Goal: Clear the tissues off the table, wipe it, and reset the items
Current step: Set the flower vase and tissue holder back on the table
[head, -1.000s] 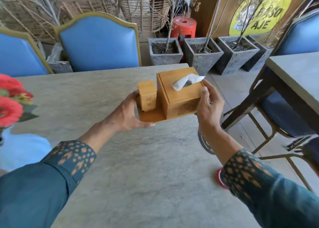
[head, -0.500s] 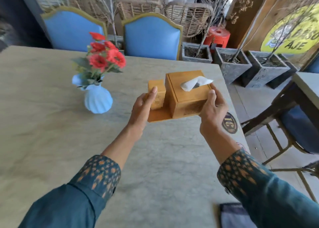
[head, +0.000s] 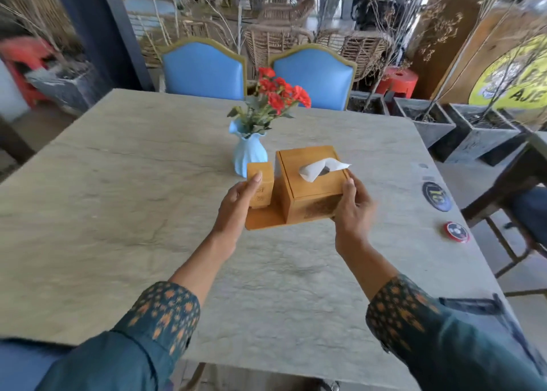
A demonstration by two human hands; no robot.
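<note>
Hands, left (head: 241, 196) and right (head: 353, 204), gripped the wooden tissue holder (head: 299, 189), now carried leftward beside the vase (head: 250, 154) over the tabletop (head: 118, 198); resetting was likely underway.

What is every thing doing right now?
Wooden tissue box: closed, held by both hands.
Tissue: sticking out the top.
Vase: upright, holding red flowers.
Left hand: gripping the box's small side block.
Right hand: gripping the box's right side.
</note>
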